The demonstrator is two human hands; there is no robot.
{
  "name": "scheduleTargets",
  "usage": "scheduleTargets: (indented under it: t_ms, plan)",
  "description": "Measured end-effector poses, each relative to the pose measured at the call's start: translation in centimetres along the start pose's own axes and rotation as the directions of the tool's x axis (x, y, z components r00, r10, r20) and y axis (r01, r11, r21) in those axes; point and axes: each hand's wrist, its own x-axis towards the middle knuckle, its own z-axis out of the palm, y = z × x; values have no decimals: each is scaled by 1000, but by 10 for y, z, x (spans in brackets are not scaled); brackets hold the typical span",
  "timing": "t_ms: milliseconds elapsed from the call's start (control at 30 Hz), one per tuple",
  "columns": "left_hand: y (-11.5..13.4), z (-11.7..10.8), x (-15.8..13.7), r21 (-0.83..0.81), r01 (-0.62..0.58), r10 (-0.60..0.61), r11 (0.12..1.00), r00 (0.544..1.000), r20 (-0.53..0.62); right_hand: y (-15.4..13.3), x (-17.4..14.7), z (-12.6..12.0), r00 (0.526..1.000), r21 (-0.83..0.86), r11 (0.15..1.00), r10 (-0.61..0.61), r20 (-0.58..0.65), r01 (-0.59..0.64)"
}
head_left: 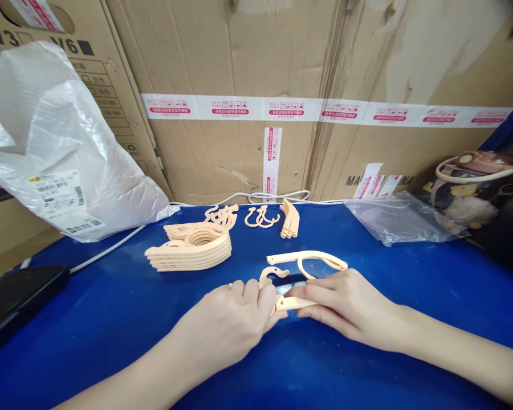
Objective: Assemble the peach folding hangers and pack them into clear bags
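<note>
My left hand is closed on a cream plastic folding hanger, whose hook sticks up past the knuckles. My right hand pinches a cream hanger arm, and the arm's holed end meets the left fingertips. How the parts join is hidden by the fingers. Just beyond the right hand is a curved hanger arm with a thin loop; I cannot tell whether it touches the hand. Farther back are a neat stack of hanger bodies, loose hooks, more hooks and a bundle of short arms.
A white plastic bag stands at left on the blue table, near a black phone-like device. A clear plastic bag and a dark pouch with a fluffy charm lie at right. Cardboard boxes and a white cable border the back.
</note>
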Motion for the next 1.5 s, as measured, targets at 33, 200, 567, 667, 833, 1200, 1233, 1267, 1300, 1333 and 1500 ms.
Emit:
scheduleTargets:
  t_ms: [33,200,567,667,833,1200,1233,1267,1300,1333,1500]
  plan:
    - [0,0,0,2,-2,2,1000,1000,-8,0,0,0,1000,25,1000,5,10,-5]
    - [-2,-1,0,-37,3,-4,999,1000,-19,-1,1,-2,999,84,996,26,38,-29]
    - [-1,3,-5,-104,29,-40,994,994,-106,-1,1,-1,998,38,999,32,51,-34]
    - [-1,4,-5,-119,21,-34,993,994,-108,-2,0,1,998,23,999,30,57,-31]
    - [-1,6,-5,-138,20,-36,990,993,-114,-2,0,3,1000,-39,999,6,26,-5]
    - [-1,6,-4,-204,22,-49,979,991,-126,-1,-3,6,1000,-90,996,-8,22,10]
    - [-1,6,-4,-205,20,-47,978,991,-126,-1,-2,6,1000,-95,995,-9,19,10]
    - [-2,5,-3,-206,19,-46,978,991,-129,-1,-2,6,1000,-100,995,-9,18,11]
    - [-2,5,-3,-207,17,-45,978,990,-130,-1,-2,6,1000,-104,994,-10,16,11]
    - [-3,5,-3,-209,17,-46,978,990,-133,-1,-2,6,1000,-105,994,-11,16,12]
    - [-2,7,-3,-231,24,-54,973,991,-122,-1,-2,7,1000,-97,995,-10,23,12]
